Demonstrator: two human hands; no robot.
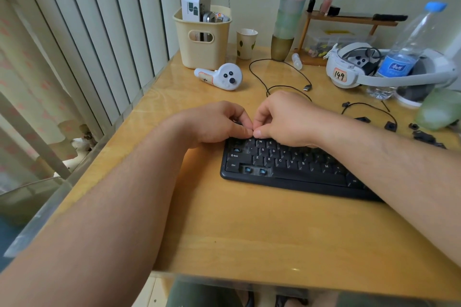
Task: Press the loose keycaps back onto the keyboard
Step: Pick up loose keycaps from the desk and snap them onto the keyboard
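Two hands meet over the keyboard's far left corner: my left hand and right hand curl fingers inward, thumbs touching; whether they pinch a keycap I cannot tell. The keyboard lies mid-surface, with bare switches showing. Loose keycaps lie near the surface's right edge.

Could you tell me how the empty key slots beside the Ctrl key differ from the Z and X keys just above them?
The slots have no caps, so blue switch stems show; the Z and X keys are capped, black, with white letters. The slots sit sunken in the bottom row; the keys stand raised one row up. Both pairs lie at the left end of the keyboard, and neither the left hand nor the right hand touches them.
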